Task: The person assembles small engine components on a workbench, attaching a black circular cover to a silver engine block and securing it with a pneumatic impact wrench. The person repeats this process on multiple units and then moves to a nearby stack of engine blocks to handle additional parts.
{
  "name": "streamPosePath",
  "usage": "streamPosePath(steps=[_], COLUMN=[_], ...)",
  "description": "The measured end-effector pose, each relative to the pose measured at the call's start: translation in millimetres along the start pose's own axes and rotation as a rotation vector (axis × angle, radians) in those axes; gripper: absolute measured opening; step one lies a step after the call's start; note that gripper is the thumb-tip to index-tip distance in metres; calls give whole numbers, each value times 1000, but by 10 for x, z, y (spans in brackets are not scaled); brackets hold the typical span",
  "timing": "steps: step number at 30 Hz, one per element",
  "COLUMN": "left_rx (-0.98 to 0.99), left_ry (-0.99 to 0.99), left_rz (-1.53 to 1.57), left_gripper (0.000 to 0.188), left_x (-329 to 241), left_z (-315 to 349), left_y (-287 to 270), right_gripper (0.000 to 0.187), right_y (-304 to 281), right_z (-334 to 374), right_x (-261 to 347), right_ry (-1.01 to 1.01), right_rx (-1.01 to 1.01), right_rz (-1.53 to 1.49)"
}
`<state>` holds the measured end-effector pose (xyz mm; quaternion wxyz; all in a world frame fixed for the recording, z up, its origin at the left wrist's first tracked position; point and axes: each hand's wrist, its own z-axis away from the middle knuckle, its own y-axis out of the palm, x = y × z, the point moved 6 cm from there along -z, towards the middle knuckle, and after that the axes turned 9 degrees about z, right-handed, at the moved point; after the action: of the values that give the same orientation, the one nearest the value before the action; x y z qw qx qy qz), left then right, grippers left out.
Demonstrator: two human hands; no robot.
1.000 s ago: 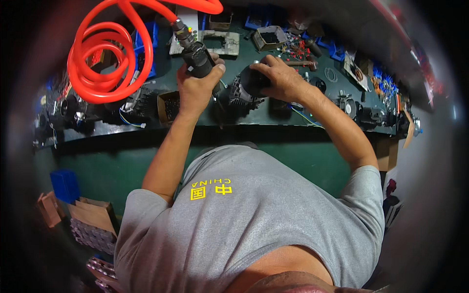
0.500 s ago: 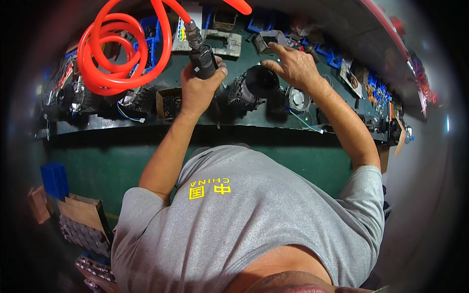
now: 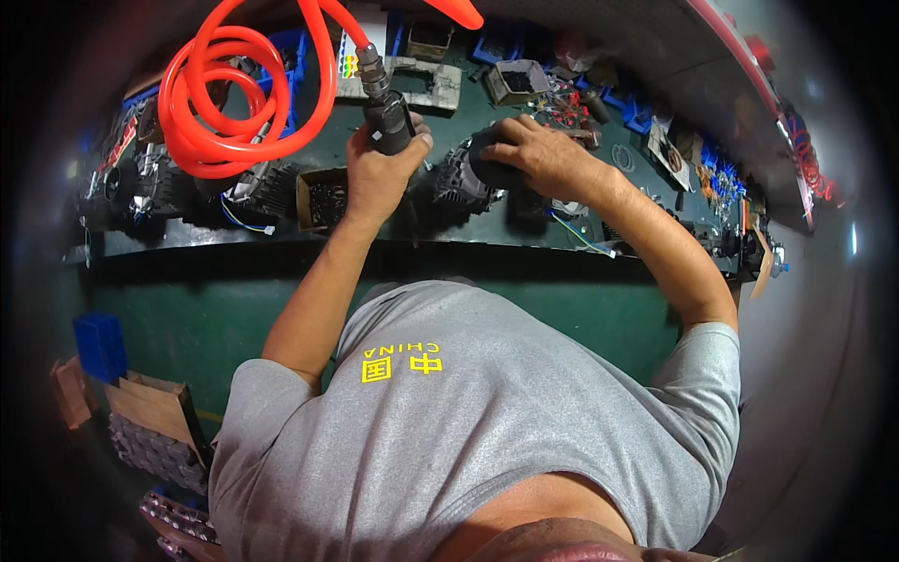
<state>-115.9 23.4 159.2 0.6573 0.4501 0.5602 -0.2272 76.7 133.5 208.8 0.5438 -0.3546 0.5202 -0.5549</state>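
My left hand (image 3: pixel 382 176) is wrapped round a black air screwdriver (image 3: pixel 389 124), held upright over the bench. An orange air hose (image 3: pixel 328 84) joins its top through a metal coupling. To the right of the tool, a finned metal housing (image 3: pixel 455 187) rests on the bench with a round black cover (image 3: pixel 493 171) on its right side. My right hand (image 3: pixel 548 161) reaches over that cover, its fingers curled on the top and rim. Below this hand, a small metal part with thin wires (image 3: pixel 567 208) is partly hidden.
Coils of the hose hang at the left over more finned housings (image 3: pixel 267 192). An open box of small dark parts (image 3: pixel 323 199) stands left of my left wrist. Farther back are a tray (image 3: pixel 517 82), a foam block (image 3: pixel 426 86) and blue bins (image 3: pixel 501 42). The bench edge (image 3: pixel 375 245) runs close to me.
My right hand has come down and left from above the bench, and its fingers have closed onto the black cover. The left hand and air screwdriver have stayed nearly in place.
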Motion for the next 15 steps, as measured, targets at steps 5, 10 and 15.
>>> streamPosePath(steps=[5, 10, 15], left_rx=[-7, -7, -11], left_ry=[11, 29, 37], left_rz=[-19, -5, 11], left_gripper=[27, 27, 27], left_x=[-9, -15, -26], left_z=[33, 27, -4], left_y=[-45, -74, -91], right_gripper=[66, 76, 79], right_y=[-85, -101, -27], right_z=[-87, 44, 64], right_x=[-297, -470, -228], right_ry=[410, 409, 187], right_rx=[228, -117, 26], right_rz=[-1, -37, -220])
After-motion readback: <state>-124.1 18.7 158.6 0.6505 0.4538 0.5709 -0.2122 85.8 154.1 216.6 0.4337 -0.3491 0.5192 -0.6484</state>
